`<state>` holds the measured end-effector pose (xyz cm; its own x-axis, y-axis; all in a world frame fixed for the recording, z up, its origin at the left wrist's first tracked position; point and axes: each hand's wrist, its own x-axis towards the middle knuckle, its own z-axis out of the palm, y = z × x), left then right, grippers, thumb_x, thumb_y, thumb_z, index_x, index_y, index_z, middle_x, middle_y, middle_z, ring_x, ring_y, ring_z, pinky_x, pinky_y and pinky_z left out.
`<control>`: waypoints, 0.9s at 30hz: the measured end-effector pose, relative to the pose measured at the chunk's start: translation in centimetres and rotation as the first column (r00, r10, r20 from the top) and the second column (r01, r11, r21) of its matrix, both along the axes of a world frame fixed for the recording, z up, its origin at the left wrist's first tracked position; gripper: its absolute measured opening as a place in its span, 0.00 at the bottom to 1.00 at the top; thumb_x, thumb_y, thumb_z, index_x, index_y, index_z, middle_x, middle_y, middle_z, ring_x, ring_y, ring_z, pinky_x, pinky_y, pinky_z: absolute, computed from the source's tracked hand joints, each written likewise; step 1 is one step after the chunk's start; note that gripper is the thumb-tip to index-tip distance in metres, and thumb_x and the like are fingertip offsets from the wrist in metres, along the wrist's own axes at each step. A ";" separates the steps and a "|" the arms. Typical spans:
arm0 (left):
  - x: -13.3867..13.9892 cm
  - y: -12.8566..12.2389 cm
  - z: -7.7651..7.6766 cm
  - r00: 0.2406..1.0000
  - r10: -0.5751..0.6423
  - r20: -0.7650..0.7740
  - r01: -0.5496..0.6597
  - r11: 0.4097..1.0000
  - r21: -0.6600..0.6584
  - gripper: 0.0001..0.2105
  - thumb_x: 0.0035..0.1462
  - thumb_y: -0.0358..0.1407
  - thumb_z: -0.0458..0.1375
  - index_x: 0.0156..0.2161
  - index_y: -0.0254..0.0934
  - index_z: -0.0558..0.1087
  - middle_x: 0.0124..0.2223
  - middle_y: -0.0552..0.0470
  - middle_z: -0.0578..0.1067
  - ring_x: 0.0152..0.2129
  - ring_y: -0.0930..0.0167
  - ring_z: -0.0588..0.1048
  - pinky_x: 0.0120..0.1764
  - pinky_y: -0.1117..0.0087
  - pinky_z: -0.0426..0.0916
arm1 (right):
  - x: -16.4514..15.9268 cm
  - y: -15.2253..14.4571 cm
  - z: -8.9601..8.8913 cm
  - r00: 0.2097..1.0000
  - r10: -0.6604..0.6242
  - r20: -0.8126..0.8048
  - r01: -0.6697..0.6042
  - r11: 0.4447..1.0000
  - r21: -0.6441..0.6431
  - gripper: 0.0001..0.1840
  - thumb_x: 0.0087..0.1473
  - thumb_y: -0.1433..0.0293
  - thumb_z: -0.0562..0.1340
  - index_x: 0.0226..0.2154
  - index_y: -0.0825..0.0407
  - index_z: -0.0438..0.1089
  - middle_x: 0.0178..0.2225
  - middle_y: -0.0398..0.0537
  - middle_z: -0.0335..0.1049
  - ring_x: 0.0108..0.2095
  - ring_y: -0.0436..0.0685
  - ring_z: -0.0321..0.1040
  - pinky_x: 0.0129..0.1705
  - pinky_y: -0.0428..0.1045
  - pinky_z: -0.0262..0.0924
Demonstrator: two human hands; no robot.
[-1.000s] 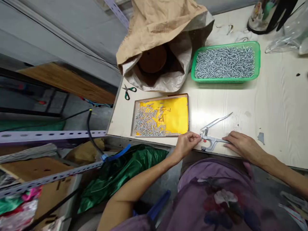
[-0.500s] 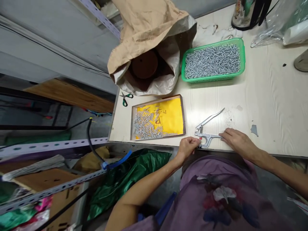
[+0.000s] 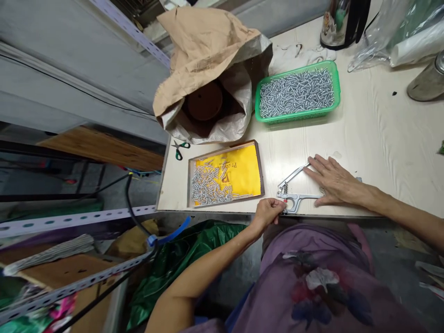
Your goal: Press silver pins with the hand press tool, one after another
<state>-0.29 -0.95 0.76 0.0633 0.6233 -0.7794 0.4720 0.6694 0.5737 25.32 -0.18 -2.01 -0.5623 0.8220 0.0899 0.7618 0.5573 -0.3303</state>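
Observation:
Snap pliers [image 3: 300,197] in grey metal lie at the table's front edge, with a small spring and a red part near their jaw. The two handles stand apart. My left hand [image 3: 269,212] is closed in a pinch right at the jaw; whatever its fingertips hold is too small to make out. My right hand [image 3: 338,180] is spread over the handle ends, fingertips at the upper handle and thumb by the lower one. Left of the pliers, a shallow box [image 3: 262,173] holds a yellow sheet [image 3: 244,169] and many small silvery springs [image 3: 208,185].
A green basket [image 3: 298,116] full of similar silvery pieces stands farther back. Beside it is a large open paper sack [image 3: 208,46]. Green-handled scissors [image 3: 179,151] lie at the left edge. A kettle [image 3: 342,23], a plastic bag [image 3: 373,39] and a metal canister [image 3: 425,83] stand behind.
My right hand has opened out from the lower handle's end and moved up across both handles. The left hand keeps its pinch at the jaw. The view has shifted slightly.

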 end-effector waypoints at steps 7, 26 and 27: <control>-0.4 -0.2 -0.9 1.000 -0.024 -0.012 0.024 1.000 0.011 0.10 0.49 0.38 0.64 0.28 0.31 0.72 0.16 0.61 0.66 0.07 0.82 0.59 0.13 0.79 0.47 | -0.6 1.5 1.0 0.998 0.012 0.063 -0.011 1.000 -0.026 0.46 0.43 0.44 0.64 0.56 0.58 0.61 0.47 0.63 0.67 0.47 0.70 0.61 0.50 0.64 0.56; 5.1 2.8 -1.6 0.386 -0.641 -0.664 0.845 -0.044 0.533 0.26 0.61 0.39 0.56 0.60 0.31 0.56 0.55 0.36 0.67 0.49 0.57 0.67 0.50 0.56 0.65 | -0.6 -2.5 2.0 0.996 -0.087 0.031 0.089 0.995 -0.049 0.27 0.51 0.62 0.65 0.50 0.58 0.63 0.43 0.60 0.66 0.42 0.66 0.61 0.41 0.57 0.62; 5.2 2.9 -1.4 0.383 -0.645 -0.661 0.849 -0.037 0.528 0.27 0.60 0.40 0.57 0.60 0.31 0.56 0.54 0.36 0.67 0.48 0.57 0.68 0.48 0.56 0.66 | -0.5 -2.7 2.0 0.995 -0.096 0.034 0.097 0.994 -0.054 0.26 0.52 0.62 0.65 0.50 0.58 0.63 0.43 0.60 0.66 0.42 0.66 0.61 0.41 0.57 0.63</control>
<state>4.91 1.90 -0.62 0.8378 0.5305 -0.1287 0.5392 -0.7673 0.3472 24.83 -2.85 -0.05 -0.4821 0.8757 0.0266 0.8215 0.4623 -0.3337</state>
